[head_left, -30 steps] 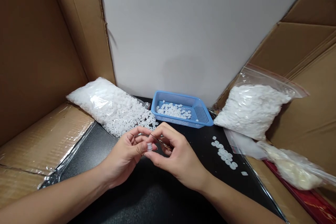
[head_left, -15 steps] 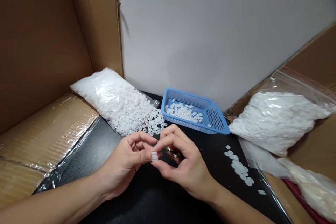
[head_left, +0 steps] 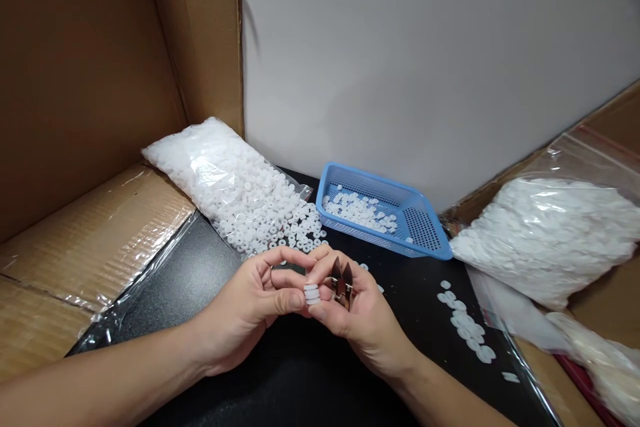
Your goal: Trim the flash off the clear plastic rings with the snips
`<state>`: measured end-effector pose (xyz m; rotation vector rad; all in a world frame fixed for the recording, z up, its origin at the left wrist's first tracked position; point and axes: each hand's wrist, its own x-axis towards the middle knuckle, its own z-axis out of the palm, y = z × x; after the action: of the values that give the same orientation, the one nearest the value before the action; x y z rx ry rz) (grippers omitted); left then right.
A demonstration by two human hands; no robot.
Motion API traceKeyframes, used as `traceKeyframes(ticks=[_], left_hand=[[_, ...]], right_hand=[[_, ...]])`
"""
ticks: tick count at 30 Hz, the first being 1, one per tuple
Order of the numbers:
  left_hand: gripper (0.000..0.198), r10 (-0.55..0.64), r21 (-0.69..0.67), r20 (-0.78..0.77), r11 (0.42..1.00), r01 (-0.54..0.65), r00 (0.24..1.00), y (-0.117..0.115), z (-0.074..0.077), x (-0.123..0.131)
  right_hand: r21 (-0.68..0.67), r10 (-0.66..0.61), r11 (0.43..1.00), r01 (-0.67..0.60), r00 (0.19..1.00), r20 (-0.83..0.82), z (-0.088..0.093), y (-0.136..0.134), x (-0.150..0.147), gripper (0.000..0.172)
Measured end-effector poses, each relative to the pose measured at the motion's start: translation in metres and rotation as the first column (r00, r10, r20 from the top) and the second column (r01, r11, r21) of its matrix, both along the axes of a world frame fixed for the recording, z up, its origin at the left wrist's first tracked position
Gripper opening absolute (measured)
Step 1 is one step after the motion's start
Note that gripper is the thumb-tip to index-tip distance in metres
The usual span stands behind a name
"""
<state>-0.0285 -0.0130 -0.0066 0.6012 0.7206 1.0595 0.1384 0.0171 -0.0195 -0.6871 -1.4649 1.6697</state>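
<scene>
A small stack of white plastic washers [head_left: 312,294] is pinched between the fingertips of both hands, low in the middle of the head view. My left hand [head_left: 265,290] is closed, its thumb and fingers on the left side of the stack. From the other side, my right hand [head_left: 357,303] presses thumb and fingertips against it. Also tucked in my right hand is a pair of small snips [head_left: 342,283], two pointed metal blades standing up and apart; the palm hides their handles. Loose white washers [head_left: 305,230] spill from a clear bag [head_left: 215,173] beyond my left hand.
A blue perforated basket [head_left: 425,237] holding white pieces stands behind my hands. Several flat white discs [head_left: 463,323] lie on the black tabletop [head_left: 280,380] at right. A full bag [head_left: 545,233] leans at far right. Cardboard [head_left: 115,227] flanks the left; a pale panel [head_left: 425,67] rises behind.
The snips' blades have turned up into view in my right hand. Both hands still pinch the stack, and the whole scene sits a little further right in the picture.
</scene>
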Motion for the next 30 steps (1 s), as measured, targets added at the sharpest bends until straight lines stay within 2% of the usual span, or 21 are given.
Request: traceKeyframes(ticks=[7,12,17,21,27,30], left_hand=[[0.029,0.079,0.080,-0.061,0.994,-0.074,0.995,0.0005,-0.0006,-0.0001],[0.024,0.077,0.063,-0.063,0.995,-0.073,0.995,-0.0003,0.0000,0.0005],[0.026,0.062,0.065,-0.041,0.996,-0.060,0.997,-0.0017,-0.0008,-0.0001],[0.030,0.014,0.074,-0.028,0.997,-0.012,1.000,-0.0020,0.0003,0.0001],[0.026,0.016,0.067,-0.009,0.998,-0.015,1.000,-0.0028,0.0011,0.0000],[0.024,0.044,0.068,-0.013,0.997,-0.043,0.999,-0.0018,0.0011,-0.0006]], right_hand=[[0.078,0.020,0.997,-0.021,1.000,0.017,0.0030,-0.0010,0.0013,0.015],[0.002,0.046,0.999,-0.046,0.995,-0.084,-0.0003,0.0004,0.0011,0.019],[-0.105,0.045,0.993,-0.054,0.995,-0.087,-0.0016,0.0015,0.0009,0.032],[-0.144,0.033,0.989,-0.047,0.995,-0.099,-0.0022,0.0013,0.0013,0.031],[-0.111,0.025,0.993,-0.030,0.999,-0.043,-0.0019,0.0025,0.0012,0.033],[0.007,-0.020,1.000,0.020,0.999,-0.035,-0.0016,0.0020,0.0003,0.026]])
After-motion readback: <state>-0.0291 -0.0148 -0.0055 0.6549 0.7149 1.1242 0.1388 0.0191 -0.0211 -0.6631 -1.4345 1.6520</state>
